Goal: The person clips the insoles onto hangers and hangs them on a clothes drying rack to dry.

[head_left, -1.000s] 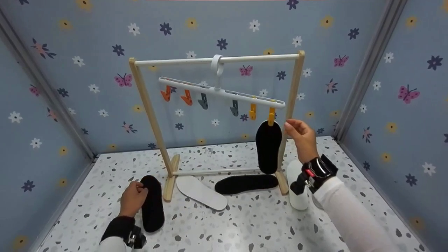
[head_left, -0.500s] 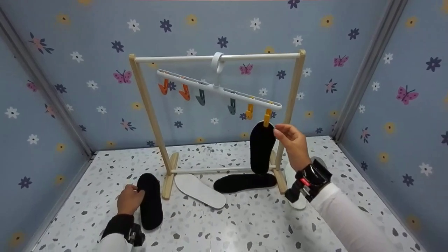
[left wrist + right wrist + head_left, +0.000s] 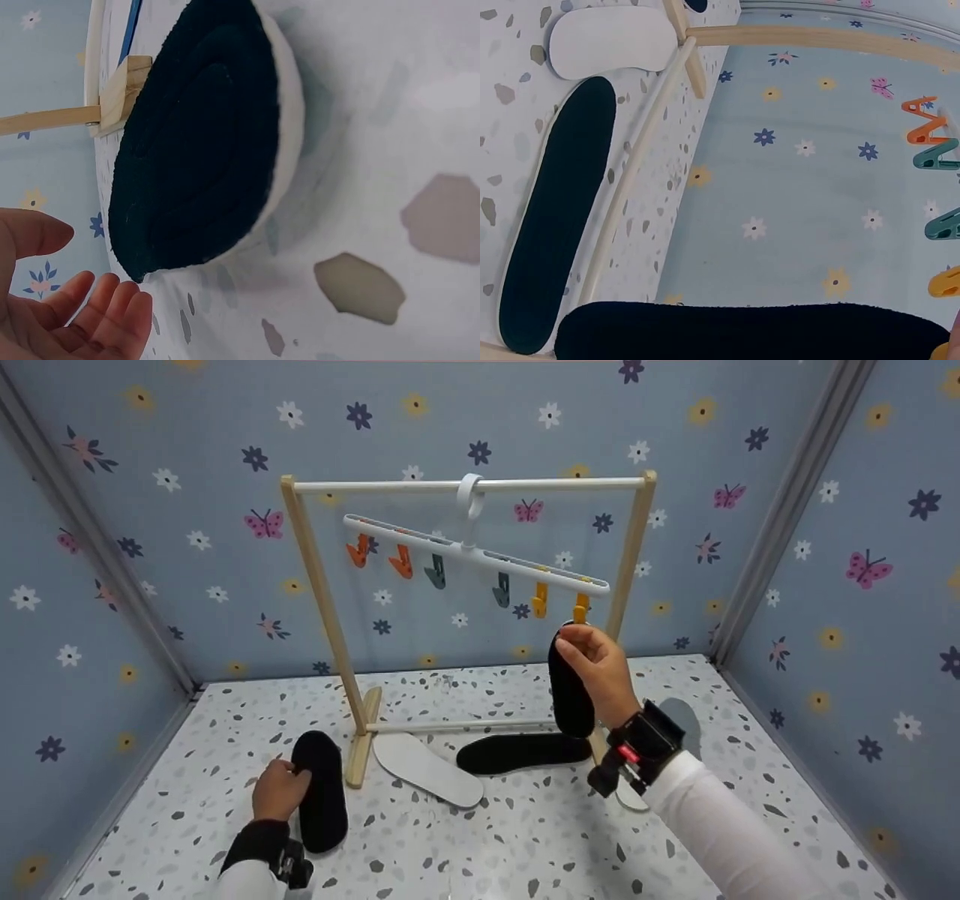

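Note:
A black insole hangs by its top from a yellow clip at the right end of the tilted white hanger. My right hand overlaps the insole's top, thumb and forefinger right beneath the clip; I cannot tell whether they pinch it. Along the right wrist view's bottom edge runs this same insole. A second black insole with a white edge lies on the left, my left hand beside it. In the left wrist view, the left thumb stands apart from loosely bent fingers near the insole's end.
The hanger hooks over a wooden rack's white top rail. Orange, grey and yellow clips dangle along it. Beneath lie a white insole and another black insole. The right wrist partly covers another white insole.
My right hand has moved left, from beside the hanging insole to in front of its top. The hanger and hanging insole have swung slightly. The left hand stays by the left insole.

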Motion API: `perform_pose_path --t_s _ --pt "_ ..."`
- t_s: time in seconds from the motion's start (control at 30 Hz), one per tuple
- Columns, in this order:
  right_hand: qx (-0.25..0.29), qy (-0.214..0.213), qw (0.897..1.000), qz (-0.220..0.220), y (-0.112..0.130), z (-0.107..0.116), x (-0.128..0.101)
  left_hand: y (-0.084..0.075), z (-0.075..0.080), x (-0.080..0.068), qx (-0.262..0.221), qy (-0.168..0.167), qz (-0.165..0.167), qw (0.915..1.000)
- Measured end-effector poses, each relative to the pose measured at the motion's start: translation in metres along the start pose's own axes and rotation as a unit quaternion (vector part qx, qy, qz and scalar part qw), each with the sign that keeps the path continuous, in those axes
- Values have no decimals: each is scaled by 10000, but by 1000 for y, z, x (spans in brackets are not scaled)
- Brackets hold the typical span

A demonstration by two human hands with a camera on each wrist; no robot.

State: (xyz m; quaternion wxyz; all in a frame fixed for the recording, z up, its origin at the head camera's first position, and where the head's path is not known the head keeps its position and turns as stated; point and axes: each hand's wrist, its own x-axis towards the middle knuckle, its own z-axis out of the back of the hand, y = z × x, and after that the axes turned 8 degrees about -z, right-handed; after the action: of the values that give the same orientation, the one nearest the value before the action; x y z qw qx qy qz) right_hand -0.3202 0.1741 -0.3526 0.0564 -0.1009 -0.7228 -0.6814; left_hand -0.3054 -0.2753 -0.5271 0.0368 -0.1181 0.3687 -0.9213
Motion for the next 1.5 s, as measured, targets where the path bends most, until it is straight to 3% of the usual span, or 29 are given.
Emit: perform_pose_path --t_s 0.27,0.5,0.73,1.13,1.5 --pt "49 62 10000 5 -6 -19 3 -3 0 -6 -24 312 234 9992" --pt "-281 33 9996 65 -10 -25 4 -2 -2 -7 351 247 195 9989" --pt "-312 -38 9992 242 -13 -25 7 3 -5 -6 439 430 300 9977" --pt "-281 -293 9992 21 -12 -25 8 3 -13 -4 409 167 279 9986" --pt "-909 -819 9902 672 -15 -32 6 8 -17 -5 86 124 588 9982"
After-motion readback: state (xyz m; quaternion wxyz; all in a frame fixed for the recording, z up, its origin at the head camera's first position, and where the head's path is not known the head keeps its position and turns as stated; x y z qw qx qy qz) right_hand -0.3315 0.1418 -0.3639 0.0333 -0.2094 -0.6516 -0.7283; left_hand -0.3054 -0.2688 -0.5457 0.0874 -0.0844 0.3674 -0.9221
